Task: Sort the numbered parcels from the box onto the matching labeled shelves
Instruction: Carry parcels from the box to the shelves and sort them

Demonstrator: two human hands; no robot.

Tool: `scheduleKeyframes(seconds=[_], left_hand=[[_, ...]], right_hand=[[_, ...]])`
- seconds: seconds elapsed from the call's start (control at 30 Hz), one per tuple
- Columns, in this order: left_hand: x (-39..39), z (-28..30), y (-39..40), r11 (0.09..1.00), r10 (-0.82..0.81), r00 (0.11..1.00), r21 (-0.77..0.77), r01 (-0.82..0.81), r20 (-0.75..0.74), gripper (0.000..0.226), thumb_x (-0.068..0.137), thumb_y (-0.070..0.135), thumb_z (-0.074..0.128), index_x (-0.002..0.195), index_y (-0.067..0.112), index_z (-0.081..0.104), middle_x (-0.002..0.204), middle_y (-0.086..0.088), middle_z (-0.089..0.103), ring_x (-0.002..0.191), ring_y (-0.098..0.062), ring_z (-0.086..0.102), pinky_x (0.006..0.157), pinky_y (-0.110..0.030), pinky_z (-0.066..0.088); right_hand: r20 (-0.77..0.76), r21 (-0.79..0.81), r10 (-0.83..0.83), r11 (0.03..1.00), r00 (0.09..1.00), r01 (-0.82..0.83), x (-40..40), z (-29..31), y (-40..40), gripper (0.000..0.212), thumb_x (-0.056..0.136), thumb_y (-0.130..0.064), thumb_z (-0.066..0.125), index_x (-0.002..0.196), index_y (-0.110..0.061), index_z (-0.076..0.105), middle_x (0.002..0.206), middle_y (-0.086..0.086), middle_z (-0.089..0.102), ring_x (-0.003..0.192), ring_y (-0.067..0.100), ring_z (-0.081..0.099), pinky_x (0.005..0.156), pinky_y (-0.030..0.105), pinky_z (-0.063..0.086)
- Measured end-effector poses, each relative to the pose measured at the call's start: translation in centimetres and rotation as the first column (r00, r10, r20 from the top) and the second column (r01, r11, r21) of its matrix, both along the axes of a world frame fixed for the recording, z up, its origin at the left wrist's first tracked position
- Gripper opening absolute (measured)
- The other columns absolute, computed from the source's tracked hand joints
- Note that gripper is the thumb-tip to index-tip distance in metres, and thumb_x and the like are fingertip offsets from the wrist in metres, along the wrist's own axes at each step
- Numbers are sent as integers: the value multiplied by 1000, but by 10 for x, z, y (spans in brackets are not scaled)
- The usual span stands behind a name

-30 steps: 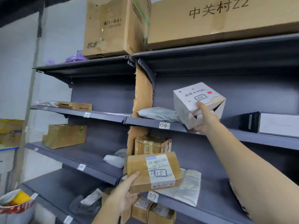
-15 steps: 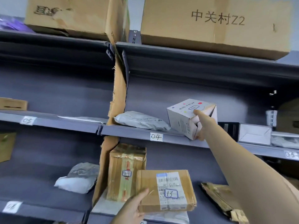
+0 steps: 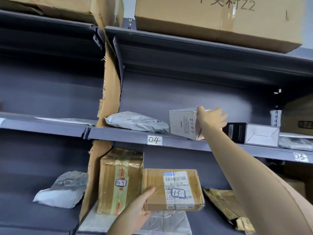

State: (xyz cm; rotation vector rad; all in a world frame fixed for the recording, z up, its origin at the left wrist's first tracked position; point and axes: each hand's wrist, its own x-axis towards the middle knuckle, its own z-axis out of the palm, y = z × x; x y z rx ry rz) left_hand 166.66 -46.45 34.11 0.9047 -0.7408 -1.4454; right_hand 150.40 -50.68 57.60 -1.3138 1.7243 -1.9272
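A white cube parcel [image 3: 183, 123] stands on the grey shelf labelled 04 [image 3: 154, 140], to the right of a grey mailer bag [image 3: 137, 122]. My right hand [image 3: 211, 117] lies over the cube's top right corner with fingers spread and straight, thumb at the near top edge. Lower down, my left hand [image 3: 137, 211] grips the left edge of a flat brown parcel marked 13 [image 3: 172, 189], thumb on its front face. That parcel is held in front of the lower shelf, beside an upright taped box marked 09 [image 3: 120, 179].
A black and white box [image 3: 252, 135] sits right of the cube, above a label 03 [image 3: 300, 157]. A torn cardboard divider [image 3: 108, 102] separates the bays. Large cartons [image 3: 220, 17] fill the top shelf. Grey bags [image 3: 64, 189] and a crumpled brown packet [image 3: 227, 207] lie on the lower shelf.
The white cube has gone from tilted in my right hand to resting on shelf 04, and my fingers have straightened over it. The view has closed in on the shelf.
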Motion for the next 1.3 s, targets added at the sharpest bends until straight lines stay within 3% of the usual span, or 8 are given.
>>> scheduleKeyframes(seconds=[0.23,0.37,0.53,0.63,0.9,1.07,1.17,1.3], left_hand=[[-10,5,-10,993,-103,993,-59,107,58,40,90,5,58,129,13,49,132,-9,53,128,-30,45,111,-33,29],[-19,16,-10,995,-102,989,2,103,-111,20,83,10,69,98,4,56,106,-20,66,106,-31,57,113,-37,30],[-20,18,-20,999,-38,992,30,42,-117,36,84,18,68,112,15,46,122,-21,56,123,-35,46,113,-38,27],[-17,16,-25,999,-5,993,42,10,-117,45,81,17,71,118,12,46,110,-20,60,117,-33,50,114,-37,29],[-12,6,-42,999,8,1000,34,-8,-9,51,81,14,70,126,13,48,115,-18,59,120,-32,51,114,-38,29],[-12,8,-50,999,9,998,47,-7,-56,42,83,17,70,119,14,49,117,-19,60,111,-29,54,113,-36,29],[-13,11,-53,997,38,996,68,-32,-84,37,79,19,73,107,11,51,111,-21,62,102,-28,58,104,-34,35],[-15,13,-56,996,54,994,71,-48,-90,23,82,18,71,95,13,52,100,-18,63,91,-26,59,91,-31,40]], right_hand=[[-483,-144,-80,989,872,11,-7,1,-4,40,99,-40,33,104,-13,61,150,-5,31,141,27,13,109,60,8],[-643,-87,-27,995,766,-38,-16,0,-3,47,101,-43,20,78,-11,46,117,10,55,118,32,44,108,57,19],[-799,-112,-24,988,601,-109,-25,-10,-6,47,98,-44,33,129,-11,46,127,15,50,122,33,41,98,44,32],[-867,-151,-140,988,478,15,-26,-9,-9,41,98,-38,34,128,-12,46,122,15,52,116,33,43,97,43,30],[-910,-64,-86,996,406,68,-14,-5,-29,53,97,-52,34,135,-16,41,132,16,47,122,35,40,97,43,32],[-844,-149,-14,966,536,-210,-13,-11,-31,45,99,-34,40,138,-13,37,136,16,37,113,42,42,94,41,32],[-924,-177,-70,950,377,-257,-27,-12,-36,35,98,-20,43,131,-10,45,126,17,41,99,41,50,81,37,36],[-943,-133,-42,957,330,-257,-33,-8,-48,38,99,-17,40,135,-18,52,125,15,46,104,37,54,74,29,32]])
